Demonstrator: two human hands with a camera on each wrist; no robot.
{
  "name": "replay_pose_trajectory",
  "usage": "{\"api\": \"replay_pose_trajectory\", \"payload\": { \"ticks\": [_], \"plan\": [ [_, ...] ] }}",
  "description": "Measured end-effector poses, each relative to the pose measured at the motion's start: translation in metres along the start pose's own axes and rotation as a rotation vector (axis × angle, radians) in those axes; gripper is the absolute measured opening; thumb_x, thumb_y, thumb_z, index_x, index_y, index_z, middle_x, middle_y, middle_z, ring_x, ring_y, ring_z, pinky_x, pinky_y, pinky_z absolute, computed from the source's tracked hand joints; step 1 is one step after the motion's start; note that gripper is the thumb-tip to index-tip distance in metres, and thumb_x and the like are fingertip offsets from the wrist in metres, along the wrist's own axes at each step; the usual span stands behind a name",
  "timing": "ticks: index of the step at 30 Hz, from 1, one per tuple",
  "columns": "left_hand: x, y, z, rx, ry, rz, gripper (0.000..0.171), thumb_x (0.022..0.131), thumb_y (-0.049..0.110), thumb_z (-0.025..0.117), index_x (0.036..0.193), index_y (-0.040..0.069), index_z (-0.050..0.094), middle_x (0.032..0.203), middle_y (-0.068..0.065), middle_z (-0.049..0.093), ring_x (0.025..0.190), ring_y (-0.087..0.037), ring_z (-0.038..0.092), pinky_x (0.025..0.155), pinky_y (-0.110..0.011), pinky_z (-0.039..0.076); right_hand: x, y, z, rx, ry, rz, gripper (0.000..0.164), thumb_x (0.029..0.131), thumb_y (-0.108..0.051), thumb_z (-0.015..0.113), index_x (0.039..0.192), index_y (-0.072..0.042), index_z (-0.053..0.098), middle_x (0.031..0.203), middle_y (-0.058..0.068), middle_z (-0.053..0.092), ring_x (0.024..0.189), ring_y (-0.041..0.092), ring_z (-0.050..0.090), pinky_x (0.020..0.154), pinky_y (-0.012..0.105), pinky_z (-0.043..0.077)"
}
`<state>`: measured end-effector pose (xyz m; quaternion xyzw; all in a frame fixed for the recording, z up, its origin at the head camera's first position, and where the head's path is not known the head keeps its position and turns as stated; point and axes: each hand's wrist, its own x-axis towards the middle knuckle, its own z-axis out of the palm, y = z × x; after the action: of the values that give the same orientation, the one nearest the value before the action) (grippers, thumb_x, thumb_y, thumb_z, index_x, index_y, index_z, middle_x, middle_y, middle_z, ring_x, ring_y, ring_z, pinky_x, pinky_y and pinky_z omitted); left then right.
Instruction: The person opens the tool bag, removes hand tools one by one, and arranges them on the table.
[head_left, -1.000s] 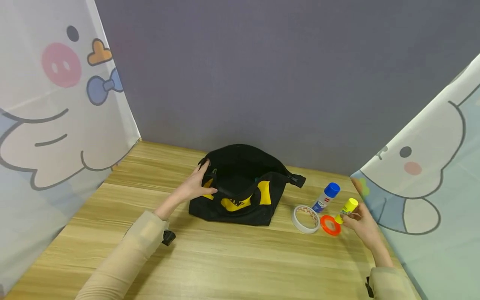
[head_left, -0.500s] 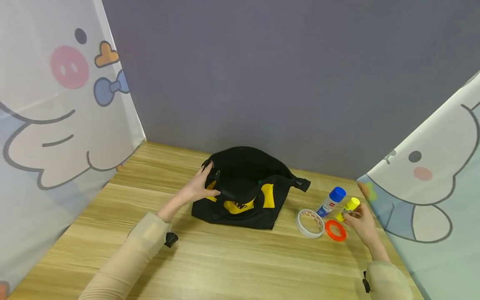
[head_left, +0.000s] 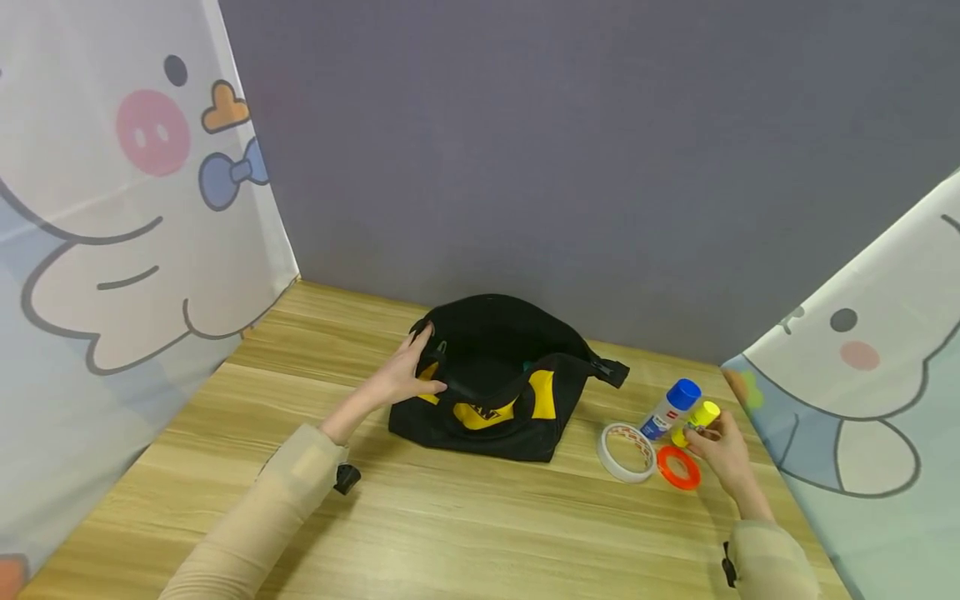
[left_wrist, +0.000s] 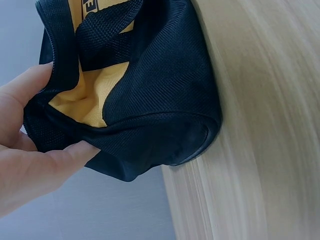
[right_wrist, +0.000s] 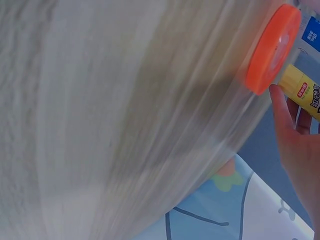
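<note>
A black and yellow fabric bag sits on the table with its mouth gaping. My left hand holds the left end of its rim, thumb and fingers spread apart; the left wrist view shows thumb and a finger on the cloth. At the right, my right hand pinches a yellow glue stick, tilted close to the table. Beside it are a larger glue stick with a blue cap, a white tape roll and an orange-red tape roll. The bag's inside is mostly dark.
A grey panel stands behind the wooden table. Cartoon-printed cloths hang at the left and at the right, the right one close to my right hand. A zipper end sticks out from the bag's right side.
The head view has shifted, so everything sits a little farther right. The yellow glue stick has come closer to the blue-capped one. My left hand stays on the bag's rim.
</note>
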<state>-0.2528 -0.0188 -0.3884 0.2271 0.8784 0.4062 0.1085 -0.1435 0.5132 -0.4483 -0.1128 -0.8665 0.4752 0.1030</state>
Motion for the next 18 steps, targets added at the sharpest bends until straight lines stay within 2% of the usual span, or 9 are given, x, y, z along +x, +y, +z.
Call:
{"api": "replay_pose_trajectory", "payload": {
  "ticks": [3, 8, 18],
  "plan": [
    [-0.0001, 0.0004, 0.0003, -0.001, -0.002, -0.015, 0.102, 0.083, 0.031, 0.07, 0.152, 0.017, -0.004, 0.159, -0.011, -0.007, 0.146, -0.037, -0.001, 0.112, -0.062, 0.019, -0.0007, 0.0004, 0.0011, -0.066, -0.007, 0.01, 0.041, 0.092, -0.015, 0.059, 0.116, 0.003, 0.032, 0.108, 0.017, 0.046, 0.079, -0.015, 0.048, 0.068, 0.015, 0.054],
    [-0.0002, 0.0002, 0.0004, -0.001, -0.003, -0.021, 0.102, 0.083, 0.031, 0.07, 0.152, 0.018, -0.004, 0.159, -0.013, -0.007, 0.146, -0.038, 0.001, 0.111, -0.062, 0.019, -0.002, 0.0016, 0.0024, -0.11, -0.019, 0.027, 0.046, 0.092, -0.015, 0.058, 0.12, 0.007, 0.029, 0.117, 0.026, 0.044, 0.079, -0.018, 0.044, 0.068, 0.015, 0.053],
    [0.001, -0.001, 0.0002, 0.004, 0.003, 0.001, 0.102, 0.083, 0.03, 0.07, 0.152, 0.015, -0.003, 0.159, -0.011, -0.006, 0.146, -0.037, -0.001, 0.112, -0.061, 0.019, -0.0023, 0.0028, 0.0034, -0.15, -0.019, 0.026, 0.045, 0.092, -0.014, 0.059, 0.12, 0.006, 0.03, 0.119, 0.029, 0.045, 0.078, -0.017, 0.044, 0.066, 0.012, 0.049]
  ]
}}
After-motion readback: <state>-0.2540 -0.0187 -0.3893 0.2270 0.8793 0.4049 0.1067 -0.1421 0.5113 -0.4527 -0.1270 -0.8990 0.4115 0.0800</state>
